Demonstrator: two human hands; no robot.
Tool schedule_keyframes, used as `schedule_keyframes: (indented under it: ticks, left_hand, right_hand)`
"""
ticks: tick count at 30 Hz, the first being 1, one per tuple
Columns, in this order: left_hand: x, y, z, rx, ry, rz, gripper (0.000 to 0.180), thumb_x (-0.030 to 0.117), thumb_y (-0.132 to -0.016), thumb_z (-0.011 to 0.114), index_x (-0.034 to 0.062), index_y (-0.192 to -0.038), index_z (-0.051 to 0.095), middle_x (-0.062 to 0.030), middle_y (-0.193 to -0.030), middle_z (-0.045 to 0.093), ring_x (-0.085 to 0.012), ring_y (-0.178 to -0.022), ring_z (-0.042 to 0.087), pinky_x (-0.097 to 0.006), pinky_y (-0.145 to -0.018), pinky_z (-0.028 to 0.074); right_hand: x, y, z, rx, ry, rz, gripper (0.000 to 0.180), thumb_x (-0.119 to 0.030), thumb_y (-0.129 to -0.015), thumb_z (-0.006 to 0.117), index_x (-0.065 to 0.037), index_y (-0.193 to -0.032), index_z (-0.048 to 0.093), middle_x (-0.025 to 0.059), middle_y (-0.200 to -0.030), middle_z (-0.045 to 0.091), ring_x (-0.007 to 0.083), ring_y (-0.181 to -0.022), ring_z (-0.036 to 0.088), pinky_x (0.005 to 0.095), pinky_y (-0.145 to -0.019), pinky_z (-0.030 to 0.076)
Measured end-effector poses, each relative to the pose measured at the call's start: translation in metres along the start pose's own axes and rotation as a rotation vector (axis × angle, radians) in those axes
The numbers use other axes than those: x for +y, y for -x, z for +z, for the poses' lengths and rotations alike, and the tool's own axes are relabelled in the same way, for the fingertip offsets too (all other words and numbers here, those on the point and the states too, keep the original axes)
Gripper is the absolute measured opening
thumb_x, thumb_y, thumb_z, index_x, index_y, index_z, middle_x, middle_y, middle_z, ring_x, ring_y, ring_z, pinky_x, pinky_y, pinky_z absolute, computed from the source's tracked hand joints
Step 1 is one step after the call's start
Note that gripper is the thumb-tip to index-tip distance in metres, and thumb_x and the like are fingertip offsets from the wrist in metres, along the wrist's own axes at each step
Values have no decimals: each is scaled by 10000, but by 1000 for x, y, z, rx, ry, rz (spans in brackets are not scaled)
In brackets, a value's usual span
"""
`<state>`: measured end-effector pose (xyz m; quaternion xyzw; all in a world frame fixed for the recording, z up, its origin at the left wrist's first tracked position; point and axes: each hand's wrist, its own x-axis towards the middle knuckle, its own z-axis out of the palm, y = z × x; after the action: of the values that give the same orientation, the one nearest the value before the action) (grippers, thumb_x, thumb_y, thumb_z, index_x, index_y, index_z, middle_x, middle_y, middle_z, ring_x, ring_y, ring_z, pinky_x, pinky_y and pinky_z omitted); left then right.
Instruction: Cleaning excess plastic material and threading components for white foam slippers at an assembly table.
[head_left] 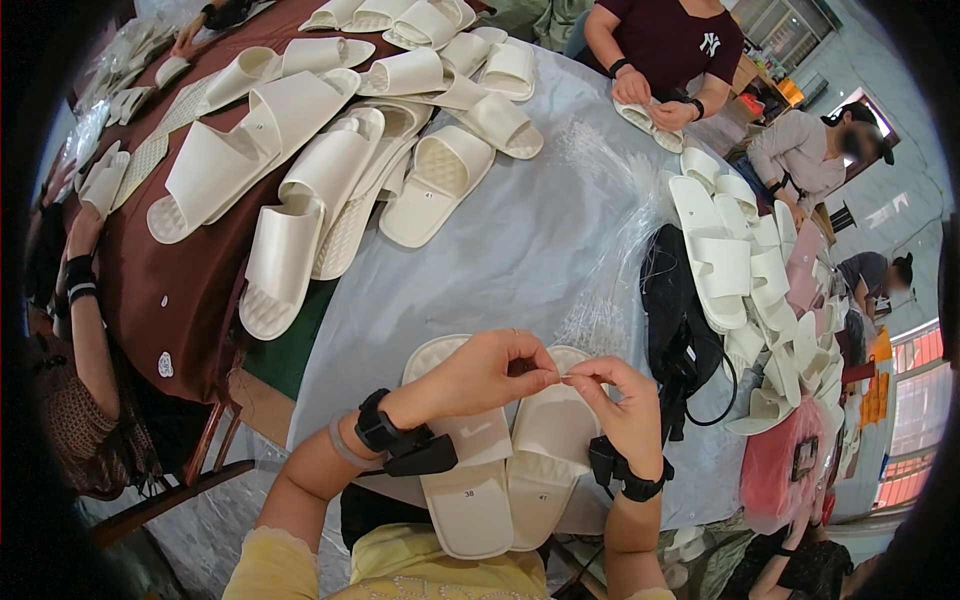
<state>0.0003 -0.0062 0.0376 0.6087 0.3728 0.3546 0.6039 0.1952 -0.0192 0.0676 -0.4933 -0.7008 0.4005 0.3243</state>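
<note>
Two cream slide slippers lie side by side at the near table edge, soles partly under my hands: the left slipper and the right slipper. Above their straps my left hand and my right hand meet, each with thumb and forefinger pinched. Whatever is between the fingertips is too small to make out. Beyond them, a heap of thin clear plastic strands spreads over the grey tablecloth.
Cream slippers are piled at the far left, and more slippers at the right. A black bag with a cable lies right of the strands. Across the table a person handles a slipper; a forearm reaches in at left.
</note>
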Motion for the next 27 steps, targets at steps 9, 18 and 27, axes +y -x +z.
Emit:
schedule_keyframes:
  ticks: [9,18,27]
  left_hand:
    - [-1,0,0,-3,18,11,141,140,-801,606,7,-847,601,-19,-713,558,-77,-632,473,-220,-578,398]
    - [0,-1,-1,-14,8,-18,147,145,-805,606,6,-852,600,-22,-718,563,-84,-646,476,-232,-585,400]
    - [3,0,0,-27,38,-22,145,147,-811,606,9,-853,599,-10,-709,562,-72,-641,467,-225,-580,393]
  right_hand:
    - [1,1,0,3,-35,14,82,-18,-785,602,0,-864,612,71,-782,637,125,-715,599,232,-657,460]
    - [4,1,-1,-2,-45,21,87,-29,-787,605,2,-868,613,74,-792,642,124,-719,605,231,-660,462]
    - [1,1,-1,18,-43,44,96,-39,-788,610,1,-876,616,72,-793,642,124,-721,605,232,-666,464]
